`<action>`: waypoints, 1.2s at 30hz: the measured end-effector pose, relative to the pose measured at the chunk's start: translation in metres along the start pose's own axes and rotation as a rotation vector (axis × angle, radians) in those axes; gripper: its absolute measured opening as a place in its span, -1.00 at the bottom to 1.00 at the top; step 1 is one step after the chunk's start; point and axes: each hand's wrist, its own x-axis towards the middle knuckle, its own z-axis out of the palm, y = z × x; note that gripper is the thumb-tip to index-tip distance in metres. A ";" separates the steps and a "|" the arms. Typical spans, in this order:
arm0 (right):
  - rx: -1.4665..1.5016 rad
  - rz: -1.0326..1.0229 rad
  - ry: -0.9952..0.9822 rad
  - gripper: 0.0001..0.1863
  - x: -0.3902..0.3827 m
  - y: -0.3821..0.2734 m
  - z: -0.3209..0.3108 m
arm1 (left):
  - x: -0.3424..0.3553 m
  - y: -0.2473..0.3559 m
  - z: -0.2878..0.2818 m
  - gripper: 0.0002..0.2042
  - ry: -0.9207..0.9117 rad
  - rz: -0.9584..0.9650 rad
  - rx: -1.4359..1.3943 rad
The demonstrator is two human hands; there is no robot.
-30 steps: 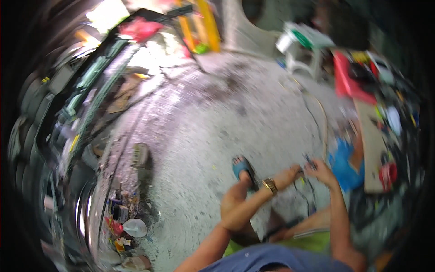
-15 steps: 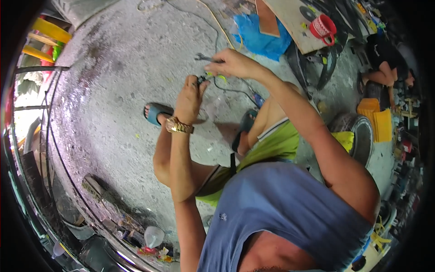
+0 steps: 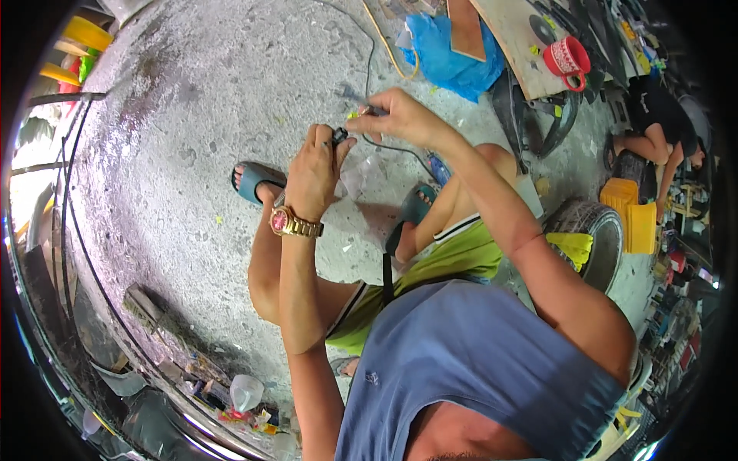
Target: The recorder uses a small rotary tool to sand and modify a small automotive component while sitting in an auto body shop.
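Observation:
My left hand (image 3: 314, 169), wearing a gold watch, is closed around a small black part (image 3: 339, 137). Just right of it, my right hand (image 3: 392, 117) grips a metal wrench (image 3: 355, 98), whose blurred open end points up and left. A thin dark cable (image 3: 396, 150) runs along the concrete floor beneath my hands, near a small blue object (image 3: 438, 170). Both hands are in front of me over the floor, between my sandalled feet.
A blue plastic sheet (image 3: 444, 69) and a board (image 3: 523, 42) with a red mug (image 3: 565, 56) lie ahead-right. At right are a crouching person (image 3: 652, 123), yellow plastic pieces (image 3: 639, 227) and a tyre (image 3: 603, 227). Black rods (image 3: 71, 138) line the left.
The view has swung down and round toward my body, bringing the other person into sight. Since half a second ago, both hands stay close together, with the wrench now blurred by movement.

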 end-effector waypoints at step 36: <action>-0.067 -0.138 0.174 -0.78 -0.027 -0.016 0.001 | 0.000 0.016 -0.010 -0.66 -0.042 -0.033 -0.046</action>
